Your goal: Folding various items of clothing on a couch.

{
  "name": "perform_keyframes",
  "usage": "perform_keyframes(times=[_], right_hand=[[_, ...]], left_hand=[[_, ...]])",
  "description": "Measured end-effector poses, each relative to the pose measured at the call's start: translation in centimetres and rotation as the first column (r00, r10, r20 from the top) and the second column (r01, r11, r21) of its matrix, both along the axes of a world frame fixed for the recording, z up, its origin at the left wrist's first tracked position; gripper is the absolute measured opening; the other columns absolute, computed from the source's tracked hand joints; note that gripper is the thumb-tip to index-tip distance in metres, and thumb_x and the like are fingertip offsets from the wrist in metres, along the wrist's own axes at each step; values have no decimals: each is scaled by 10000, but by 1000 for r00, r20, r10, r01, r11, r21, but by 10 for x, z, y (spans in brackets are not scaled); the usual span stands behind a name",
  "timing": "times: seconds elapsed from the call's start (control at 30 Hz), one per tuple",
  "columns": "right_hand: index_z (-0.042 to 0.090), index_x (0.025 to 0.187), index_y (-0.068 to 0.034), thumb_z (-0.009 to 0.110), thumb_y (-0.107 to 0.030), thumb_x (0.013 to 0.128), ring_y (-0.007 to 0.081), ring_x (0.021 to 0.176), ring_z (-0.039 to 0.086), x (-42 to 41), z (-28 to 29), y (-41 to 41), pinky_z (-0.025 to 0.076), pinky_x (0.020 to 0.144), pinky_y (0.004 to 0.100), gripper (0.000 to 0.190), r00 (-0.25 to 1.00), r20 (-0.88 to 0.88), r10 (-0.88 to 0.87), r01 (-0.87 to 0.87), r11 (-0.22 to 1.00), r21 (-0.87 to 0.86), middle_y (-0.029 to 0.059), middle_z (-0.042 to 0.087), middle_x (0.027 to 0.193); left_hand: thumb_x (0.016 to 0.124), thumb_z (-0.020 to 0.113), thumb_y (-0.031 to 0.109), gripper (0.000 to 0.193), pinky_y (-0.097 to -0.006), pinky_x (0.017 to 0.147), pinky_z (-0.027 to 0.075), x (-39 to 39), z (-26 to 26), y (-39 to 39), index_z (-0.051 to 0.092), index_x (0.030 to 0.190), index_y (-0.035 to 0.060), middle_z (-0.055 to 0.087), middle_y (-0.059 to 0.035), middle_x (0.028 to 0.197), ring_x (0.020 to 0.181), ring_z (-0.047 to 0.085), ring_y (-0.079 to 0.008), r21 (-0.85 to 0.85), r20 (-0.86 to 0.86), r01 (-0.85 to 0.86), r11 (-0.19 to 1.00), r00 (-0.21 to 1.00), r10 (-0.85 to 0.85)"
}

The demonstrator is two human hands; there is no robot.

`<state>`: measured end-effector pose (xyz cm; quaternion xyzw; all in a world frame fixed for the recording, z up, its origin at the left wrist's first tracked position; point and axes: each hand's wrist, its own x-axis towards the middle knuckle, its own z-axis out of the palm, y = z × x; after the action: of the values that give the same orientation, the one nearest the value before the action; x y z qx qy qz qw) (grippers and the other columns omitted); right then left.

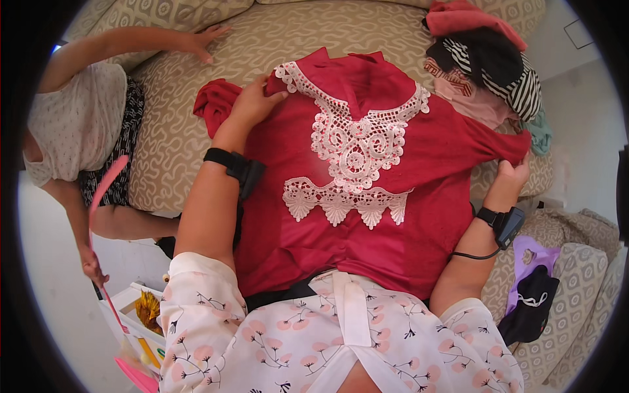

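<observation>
A dark red garment (432, 142) with white crochet lace (357, 147) round its neckline and across its chest lies spread over my lap and the patterned sofa seat. My left hand (255, 103) grips the cloth at the shoulder on the left, beside the lace edge. A bunched part of red cloth (216, 105) rests on the sofa just left of that wrist. At the right, my right hand (513, 172) holds the sleeve near its end, and the sleeve is stretched out sideways. Both wrists wear black strapped devices.
A pile of clothes (491, 64), some striped, lies at the sofa's (275, 29) upper right. Another person (78, 118) at the left leans an arm on the sofa and holds a pink stick (110, 182). Purple and black garments (530, 299) lie on the lower-right seat; a white rack (123, 299) stands lower left.
</observation>
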<state>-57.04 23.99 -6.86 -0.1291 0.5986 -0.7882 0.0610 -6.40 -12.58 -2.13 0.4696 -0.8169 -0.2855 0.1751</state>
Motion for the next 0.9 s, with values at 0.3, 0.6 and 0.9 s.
perform_keyframes(times=[0.3,0.6,0.9], right_hand=[[460,1323,47,536,61,865,330,1088,580,80,113,-55,493,938,406,465,831,-171,-530,488,840,-236,253,501,1306],[524,1247,8,498,42,900,253,1064,583,120,121,-74,494,922,343,350,881,-60,-470,444,863,-240,144,577,1172],[615,1171,-49,605,0,856,283,1116,593,284,119,-112,458,969,380,319,71,-572,817,-463,535,707,122,635,1168]], left_hand=[[892,692,190,248,-292,748,505,30,93,-11,594,1093,84,639,-31,1039,895,616,-136,545,-828,238,804,300,473],[954,607,184,457,-371,994,460,48,62,51,455,1352,18,509,-128,1344,1166,553,-249,485,-534,-240,841,680,502],[1002,534,225,480,-447,995,488,29,58,115,357,1401,24,499,-138,1340,1172,556,-297,724,-683,343,599,481,550]])
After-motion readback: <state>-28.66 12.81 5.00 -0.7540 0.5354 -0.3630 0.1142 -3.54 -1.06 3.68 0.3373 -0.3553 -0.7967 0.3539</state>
